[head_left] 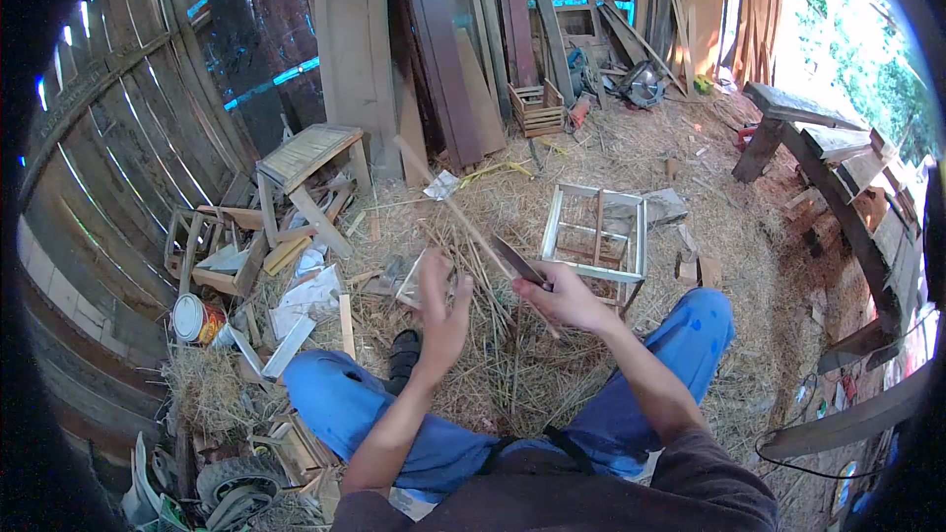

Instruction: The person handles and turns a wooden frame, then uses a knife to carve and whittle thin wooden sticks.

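My right hand point(570, 298) is closed round the handle of a knife point(516, 261), whose dark, broad blade points up and to the left. A long thin wooden strip point(467, 222) slants from the upper left down past the blade, its lower end crossing under my right hand. To the left, my left hand point(443, 320) is raised with its fingers apart, holding nothing, a short way from the strip. Below both hands, loose thin strips and shavings point(483, 320) litter the ground between my knees.
A pale wooden frame point(552, 222) stands ahead on the right. To the left are a small wooden table point(310, 153), a paint can point(189, 318) and scrap wood. Boards point(355, 59) lean on the back wall near a circular saw point(642, 86). A heavy timber bench point(838, 197) flanks the right.
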Demonstrator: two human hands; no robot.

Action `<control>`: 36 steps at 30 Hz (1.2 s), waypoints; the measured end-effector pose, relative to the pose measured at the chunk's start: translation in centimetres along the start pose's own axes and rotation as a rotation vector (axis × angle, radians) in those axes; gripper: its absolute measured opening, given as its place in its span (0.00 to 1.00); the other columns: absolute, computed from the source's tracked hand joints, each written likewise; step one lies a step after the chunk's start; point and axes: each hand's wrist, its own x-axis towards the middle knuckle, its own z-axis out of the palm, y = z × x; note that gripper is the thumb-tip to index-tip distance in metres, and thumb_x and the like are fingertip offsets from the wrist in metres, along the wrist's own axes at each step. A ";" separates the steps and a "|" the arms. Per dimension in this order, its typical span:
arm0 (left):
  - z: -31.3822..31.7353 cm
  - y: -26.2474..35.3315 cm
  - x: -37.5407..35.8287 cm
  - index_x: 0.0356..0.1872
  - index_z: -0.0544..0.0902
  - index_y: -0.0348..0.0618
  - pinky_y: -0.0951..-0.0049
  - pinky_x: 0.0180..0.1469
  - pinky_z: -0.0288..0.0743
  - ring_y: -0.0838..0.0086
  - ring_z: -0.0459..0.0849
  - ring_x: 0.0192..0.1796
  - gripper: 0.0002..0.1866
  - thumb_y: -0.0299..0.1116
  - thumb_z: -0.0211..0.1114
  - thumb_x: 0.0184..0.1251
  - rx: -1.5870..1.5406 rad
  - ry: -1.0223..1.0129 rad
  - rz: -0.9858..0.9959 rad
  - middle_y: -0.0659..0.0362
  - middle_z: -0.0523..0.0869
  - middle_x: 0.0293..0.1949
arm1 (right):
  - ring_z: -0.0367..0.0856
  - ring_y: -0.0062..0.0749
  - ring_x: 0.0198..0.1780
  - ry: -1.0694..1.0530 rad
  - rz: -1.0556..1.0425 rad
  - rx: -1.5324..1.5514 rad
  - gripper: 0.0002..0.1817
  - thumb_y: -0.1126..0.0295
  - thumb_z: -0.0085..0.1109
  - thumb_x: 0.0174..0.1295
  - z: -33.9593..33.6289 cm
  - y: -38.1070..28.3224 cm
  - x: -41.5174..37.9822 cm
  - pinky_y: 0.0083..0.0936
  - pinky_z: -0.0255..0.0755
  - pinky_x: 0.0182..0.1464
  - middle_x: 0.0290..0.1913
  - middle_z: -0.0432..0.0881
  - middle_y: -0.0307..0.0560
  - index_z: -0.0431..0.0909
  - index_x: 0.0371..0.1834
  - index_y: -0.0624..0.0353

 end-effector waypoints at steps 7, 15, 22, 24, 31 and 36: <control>2.8 -0.3 -1.7 0.69 0.65 0.35 0.71 0.52 0.81 0.70 0.87 0.46 0.27 0.45 0.52 0.82 -0.468 -0.490 -0.438 0.53 0.84 0.45 | 0.74 0.17 0.30 0.044 0.071 0.192 0.11 0.68 0.58 0.73 1.3 0.0 0.6 0.21 0.70 0.32 0.29 0.79 0.36 0.78 0.46 0.67; 3.3 -0.6 -1.7 0.57 0.71 0.40 0.79 0.31 0.66 0.81 0.71 0.27 0.16 0.42 0.51 0.83 -0.658 -0.559 -0.507 0.64 0.74 0.29 | 0.72 0.13 0.26 0.194 -0.033 0.310 0.09 0.68 0.56 0.75 1.7 0.4 1.4 0.17 0.65 0.28 0.24 0.75 0.32 0.76 0.39 0.62; 2.9 -0.1 -1.6 0.54 0.74 0.43 0.82 0.27 0.57 0.86 0.60 0.24 0.13 0.40 0.51 0.83 -0.805 -0.580 -0.644 0.71 0.65 0.26 | 0.69 0.13 0.26 0.247 -0.071 0.130 0.08 0.67 0.58 0.74 1.3 0.7 1.5 0.18 0.64 0.29 0.24 0.74 0.32 0.76 0.40 0.61; 2.6 -0.5 -1.5 0.53 0.75 0.44 0.82 0.27 0.57 0.87 0.61 0.24 0.12 0.40 0.51 0.83 -0.770 -0.548 -0.651 0.71 0.65 0.26 | 0.68 0.13 0.27 0.255 -0.094 0.103 0.08 0.67 0.60 0.73 1.3 0.8 1.3 0.19 0.64 0.29 0.24 0.74 0.34 0.76 0.41 0.62; 2.3 0.1 -1.5 0.51 0.78 0.44 0.81 0.28 0.61 0.88 0.65 0.27 0.12 0.40 0.53 0.82 -0.566 -0.360 -0.613 0.71 0.70 0.28 | 0.81 0.50 0.31 0.128 -0.161 -0.259 0.13 0.62 0.51 0.76 2.5 -0.6 -0.7 0.40 0.70 0.32 0.30 0.79 0.56 0.69 0.53 0.61; 2.4 -2.0 -1.9 0.49 0.80 0.41 0.76 0.31 0.65 0.83 0.70 0.28 0.12 0.37 0.53 0.81 -0.397 -0.346 -0.513 0.68 0.74 0.29 | 0.80 0.66 0.36 0.098 -0.179 -0.361 0.15 0.60 0.52 0.75 3.0 -0.2 -1.3 0.51 0.71 0.36 0.32 0.81 0.63 0.68 0.52 0.60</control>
